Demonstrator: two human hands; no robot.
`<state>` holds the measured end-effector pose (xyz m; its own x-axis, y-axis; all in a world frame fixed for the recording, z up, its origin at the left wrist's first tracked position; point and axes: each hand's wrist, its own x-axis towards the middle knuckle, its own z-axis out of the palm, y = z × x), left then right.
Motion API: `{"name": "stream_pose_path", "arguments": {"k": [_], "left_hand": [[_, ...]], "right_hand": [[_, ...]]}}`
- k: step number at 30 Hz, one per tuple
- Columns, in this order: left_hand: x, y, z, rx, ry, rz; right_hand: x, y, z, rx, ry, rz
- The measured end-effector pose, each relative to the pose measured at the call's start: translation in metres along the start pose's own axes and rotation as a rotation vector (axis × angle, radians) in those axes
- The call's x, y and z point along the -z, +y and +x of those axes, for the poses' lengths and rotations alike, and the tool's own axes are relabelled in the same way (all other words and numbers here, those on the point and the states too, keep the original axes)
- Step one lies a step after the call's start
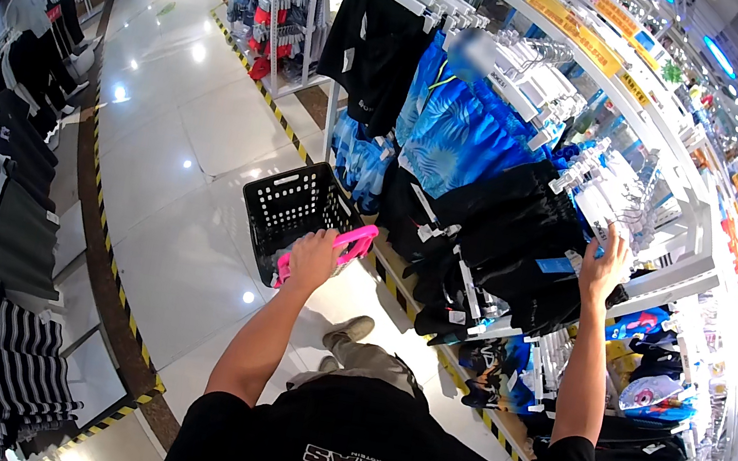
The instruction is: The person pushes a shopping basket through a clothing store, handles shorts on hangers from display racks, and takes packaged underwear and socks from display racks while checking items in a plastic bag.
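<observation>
My left hand [312, 261] is closed around the bright pink handle [357, 242] of a black plastic shopping basket [287, 203] with perforated walls. The basket hangs at my left side above the floor; its near part is hidden behind the hand. Up on the right, my right hand [606, 263] reaches to the rack, its fingers closed at the edge of a white hanger [598, 210] in a tight row of hangers. Black shorts [518, 227] hang below that row. Just beyond them are blue leaf-patterned swim shorts [459, 138].
A white metal rack frame [678, 270] curves around on the right, with more colourful swimwear [656, 395] beneath. Yellow-and-black tape [293, 130] edges the tiled aisle [159, 134]. To the left hang striped garments [6, 354] and dark clothes. Another garment stand [273, 16] rises farther ahead.
</observation>
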<state>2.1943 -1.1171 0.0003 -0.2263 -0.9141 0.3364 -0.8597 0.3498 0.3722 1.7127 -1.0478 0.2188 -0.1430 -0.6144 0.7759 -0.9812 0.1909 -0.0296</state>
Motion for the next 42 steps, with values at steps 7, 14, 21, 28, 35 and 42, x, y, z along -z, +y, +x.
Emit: {"name": "stream_pose_path", "arguments": {"k": [7,14,21,28,35,42], "left_hand": [[0.002,-0.017,0.031,-0.006,-0.029,0.011],[-0.003,-0.040,0.060,-0.003,-0.020,0.019],[-0.001,-0.075,0.104,0.055,-0.074,0.035],[0.007,-0.107,0.147,0.082,-0.112,0.039],[0.001,-0.132,0.194,0.128,-0.216,0.016],[-0.010,-0.195,0.215,0.181,-0.169,0.055]], "right_hand": [[-0.003,-0.012,0.004,-0.067,0.070,0.033],[-0.001,-0.019,0.009,-0.081,0.081,0.103],[0.024,-0.028,0.017,-0.260,-0.040,0.130],[0.045,-0.054,0.015,-0.547,0.390,0.556],[-0.021,-0.150,0.030,-0.612,-0.415,1.228],[-0.087,-0.203,0.016,-0.211,-0.876,0.939]]}}
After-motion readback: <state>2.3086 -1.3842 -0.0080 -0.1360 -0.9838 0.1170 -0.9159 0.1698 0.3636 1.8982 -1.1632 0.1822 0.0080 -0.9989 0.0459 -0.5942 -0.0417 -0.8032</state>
